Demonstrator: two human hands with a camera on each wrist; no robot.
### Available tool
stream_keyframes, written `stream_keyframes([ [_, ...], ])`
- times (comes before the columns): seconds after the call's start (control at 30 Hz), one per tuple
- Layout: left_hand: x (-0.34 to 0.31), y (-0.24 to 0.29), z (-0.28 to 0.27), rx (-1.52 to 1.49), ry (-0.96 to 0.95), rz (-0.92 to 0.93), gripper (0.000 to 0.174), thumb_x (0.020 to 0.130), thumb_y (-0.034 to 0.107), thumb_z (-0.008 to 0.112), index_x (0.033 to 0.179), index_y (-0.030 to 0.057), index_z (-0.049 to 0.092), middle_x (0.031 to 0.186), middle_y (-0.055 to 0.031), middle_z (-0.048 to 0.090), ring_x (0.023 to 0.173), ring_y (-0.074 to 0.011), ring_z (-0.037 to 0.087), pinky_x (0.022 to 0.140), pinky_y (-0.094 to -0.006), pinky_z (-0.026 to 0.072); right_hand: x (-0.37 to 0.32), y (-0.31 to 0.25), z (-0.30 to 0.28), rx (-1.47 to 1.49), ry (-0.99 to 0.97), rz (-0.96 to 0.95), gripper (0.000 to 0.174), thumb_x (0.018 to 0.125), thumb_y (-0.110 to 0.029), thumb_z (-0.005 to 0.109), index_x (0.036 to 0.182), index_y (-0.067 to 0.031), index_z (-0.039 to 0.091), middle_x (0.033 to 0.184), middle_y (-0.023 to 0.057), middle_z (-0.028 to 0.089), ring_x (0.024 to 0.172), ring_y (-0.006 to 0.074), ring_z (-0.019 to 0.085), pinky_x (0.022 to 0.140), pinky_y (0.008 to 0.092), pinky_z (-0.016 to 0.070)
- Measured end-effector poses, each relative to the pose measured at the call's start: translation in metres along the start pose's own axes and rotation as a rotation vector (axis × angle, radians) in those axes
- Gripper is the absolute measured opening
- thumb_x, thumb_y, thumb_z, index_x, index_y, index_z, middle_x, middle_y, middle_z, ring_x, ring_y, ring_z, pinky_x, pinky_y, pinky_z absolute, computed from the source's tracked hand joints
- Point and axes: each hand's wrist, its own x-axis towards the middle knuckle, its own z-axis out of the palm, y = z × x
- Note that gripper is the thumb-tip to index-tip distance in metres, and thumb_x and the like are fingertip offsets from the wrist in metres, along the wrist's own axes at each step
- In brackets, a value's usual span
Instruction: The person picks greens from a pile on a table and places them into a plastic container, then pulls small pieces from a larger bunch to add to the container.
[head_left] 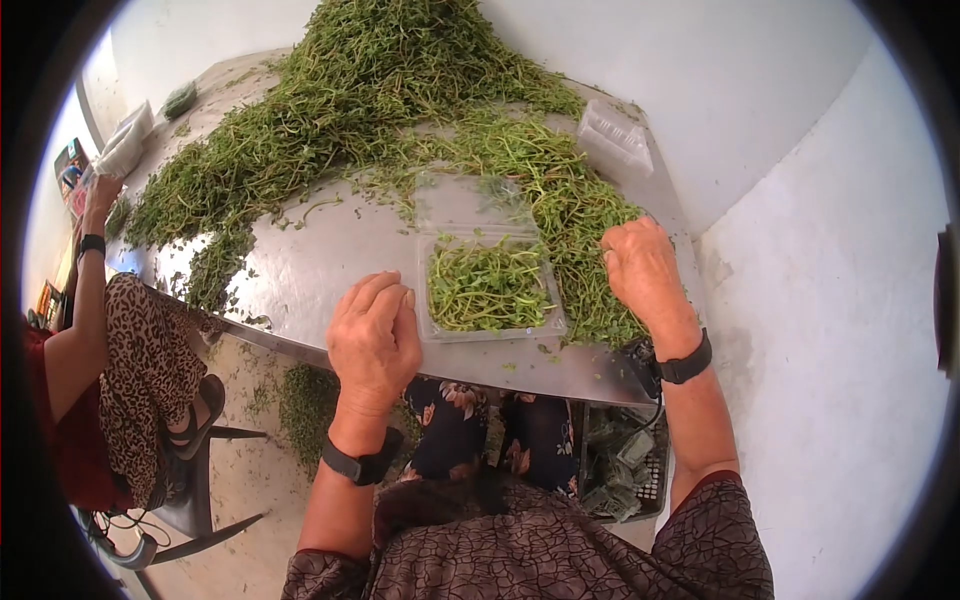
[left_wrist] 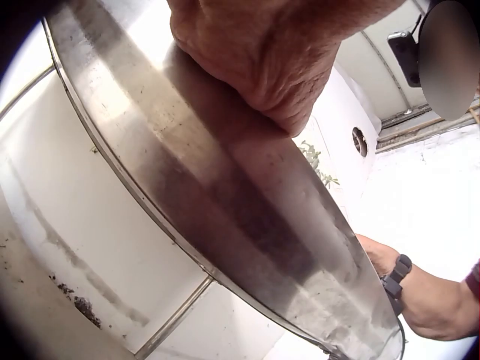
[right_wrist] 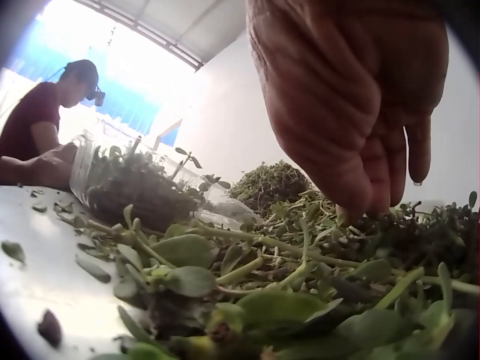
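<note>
A clear plastic clamshell box (head_left: 492, 338) lies with its lid (head_left: 460, 203) folded back on the steel table. Cut purslane stems (head_left: 488, 285) fill its base. Beside the box's left wall, my left hand (head_left: 375, 330) rests on the table with loosely curled fingers and nothing visible in them. My right hand (head_left: 645, 265) is over the loose purslane (head_left: 590, 235) to the right of the box. In the right wrist view its fingers (right_wrist: 379, 176) point down and pinch into the purslane (right_wrist: 277, 259); the fingertips are partly hidden among the leaves.
A tall purslane heap (head_left: 390, 60) covers the table's back. Empty clear boxes (head_left: 613, 140) stand at the back right, near the wall. Another person's arm (head_left: 92, 240) reaches over the left end. Below the table's front edge sits a black crate (head_left: 655, 470) of plastic boxes.
</note>
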Motion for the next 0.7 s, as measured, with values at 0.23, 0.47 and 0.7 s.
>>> stream_keyframes([
  [0.23, 0.0, 0.0, -0.002, 0.0, -0.01, 0.006, 0.008, 0.081, -0.002, 0.062, 0.087, -0.0024, 0.067, 0.098, -0.0159, 0.071, 0.093, -0.0335, 0.068, 0.081, -0.039, 0.0532, 0.0, 0.003, -0.002, -0.047, -0.035, 0.039, 0.005, 0.073, 0.002, 0.062, 0.069, -0.001, 0.06, 0.071, 0.0161, 0.06, 0.079, 0.0349, 0.057, 0.076, 0.0456, 0.0454],
  [0.47, -0.001, -0.001, 0.0, 0.0, 0.008, 0.004, 0.008, 0.08, -0.002, 0.063, 0.086, -0.0024, 0.067, 0.098, -0.0159, 0.071, 0.092, -0.0333, 0.068, 0.081, -0.0384, 0.0531, 0.004, -0.007, -0.026, 0.155, 0.019, 0.116, 0.005, 0.077, 0.002, 0.059, 0.073, -0.0008, 0.06, 0.076, 0.0161, 0.063, 0.083, 0.0368, 0.059, 0.074, 0.0471, 0.0478],
  [0.7, -0.001, -0.002, 0.002, -0.01, 0.027, 0.004, 0.006, 0.077, 0.001, 0.066, 0.083, 0.0018, 0.065, 0.095, -0.0136, 0.07, 0.093, -0.0325, 0.066, 0.081, -0.0396, 0.0521, 0.021, -0.045, -0.047, 0.457, 0.002, 0.118, 0.003, 0.079, -0.001, 0.06, 0.075, -0.0011, 0.059, 0.075, 0.0132, 0.063, 0.082, 0.0339, 0.059, 0.074, 0.0446, 0.0484],
])
